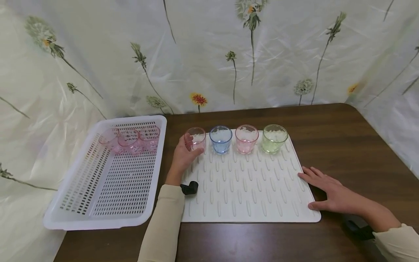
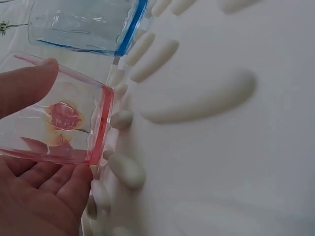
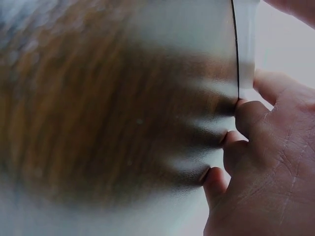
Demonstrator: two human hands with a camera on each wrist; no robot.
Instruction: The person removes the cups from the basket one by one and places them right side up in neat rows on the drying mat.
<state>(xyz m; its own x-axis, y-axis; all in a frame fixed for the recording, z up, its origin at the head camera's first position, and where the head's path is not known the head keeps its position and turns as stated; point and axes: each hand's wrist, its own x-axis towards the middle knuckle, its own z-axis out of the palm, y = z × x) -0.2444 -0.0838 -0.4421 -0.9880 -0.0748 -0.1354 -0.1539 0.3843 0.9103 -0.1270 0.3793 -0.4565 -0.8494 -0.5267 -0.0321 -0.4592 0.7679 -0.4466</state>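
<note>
My left hand (image 1: 183, 157) holds a clear pink-tinted glass (image 1: 197, 135) at the far left corner of a white ridged mat (image 1: 245, 209). In the left wrist view, the thumb lies along one side of this glass and the fingers along the other; its pink base is right at the mat's ridges. To its right stand a blue glass (image 1: 220, 140), another pink glass (image 1: 246, 140) and a green glass (image 1: 274, 140), upright in a row along the mat's back. My right hand (image 1: 334, 194) rests spread at the mat's right edge, fingertips on the table in the right wrist view.
A white slotted plastic basket (image 1: 159, 160) stands left of the mat, with three pink glasses (image 1: 130, 142) grouped at its back. Dark wooden table (image 1: 330, 134) surface surrounds the mat. A flower-printed curtain (image 1: 203, 54) hangs behind the table.
</note>
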